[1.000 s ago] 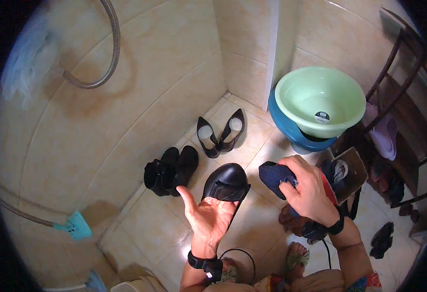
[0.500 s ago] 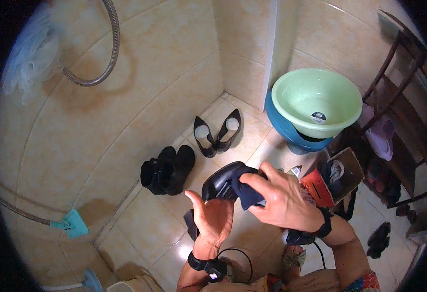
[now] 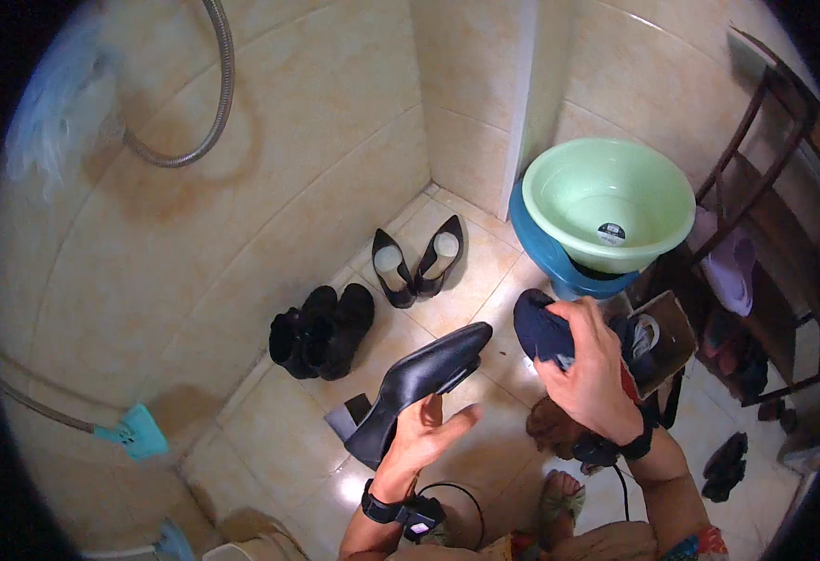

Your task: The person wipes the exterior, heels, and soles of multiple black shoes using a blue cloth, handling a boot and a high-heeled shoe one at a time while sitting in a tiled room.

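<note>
A black leather shoe (image 3: pixel 419 374) is in my left hand (image 3: pixel 419 435), toe pointing up and to the right. The fingers reach beneath its side, and the thumb sticks out to the right. What looks like its block heel juts out at the left. Bunched in my right hand (image 3: pixel 589 369) is a dark navy cloth (image 3: pixel 543 329), apart from the shoe. My right fingers are closed around the cloth.
Black pointed pumps (image 3: pixel 417 262) and furry black boots (image 3: pixel 321 332) stand by the wall. A light green basin (image 3: pixel 560 201) sits over a blue one (image 3: pixel 536 238). At right are an open box (image 3: pixel 676 346) and a dark rack (image 3: pixel 756 187). Something brown (image 3: pixel 548 421) lies under my right arm.
My right hand has moved right, taking the cloth off the shoe. My left hand has turned, and the shoe now lies lengthwise over it with more of its side showing.
</note>
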Demonstrator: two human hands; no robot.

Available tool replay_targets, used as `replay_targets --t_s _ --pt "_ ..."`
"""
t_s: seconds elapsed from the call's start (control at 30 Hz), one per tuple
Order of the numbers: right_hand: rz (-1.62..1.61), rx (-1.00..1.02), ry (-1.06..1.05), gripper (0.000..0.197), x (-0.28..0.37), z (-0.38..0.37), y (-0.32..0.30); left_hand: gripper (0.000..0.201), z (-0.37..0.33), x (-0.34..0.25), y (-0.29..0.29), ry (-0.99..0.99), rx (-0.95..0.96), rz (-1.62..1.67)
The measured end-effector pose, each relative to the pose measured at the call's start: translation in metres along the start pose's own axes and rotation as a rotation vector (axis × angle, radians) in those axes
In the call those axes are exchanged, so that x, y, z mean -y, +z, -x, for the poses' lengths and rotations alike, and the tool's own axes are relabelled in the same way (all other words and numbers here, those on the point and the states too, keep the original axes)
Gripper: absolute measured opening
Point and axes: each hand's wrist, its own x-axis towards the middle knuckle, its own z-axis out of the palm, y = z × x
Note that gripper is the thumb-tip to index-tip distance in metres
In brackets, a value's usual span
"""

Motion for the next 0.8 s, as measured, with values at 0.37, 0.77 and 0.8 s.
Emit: replay_targets --t_s 0.37,0.77,0.8 --pt "0.329 0.124 -0.75 0.036 0.052 -0.004 -0.001 0.047 0.006 0.021 -0.009 0.026 0.075 -0.797" --pt "0.252 0.121 -0.687 0.032 0.038 -0.009 0.007 0.041 0.008 0.003 0.002 0.58 0.419 -2.55" --pt "0.289 0.11 -0.607 0.033 0.03 -0.011 0.007 0.041 0.008 0.001 -0.001 0.568 0.418 -2.553"
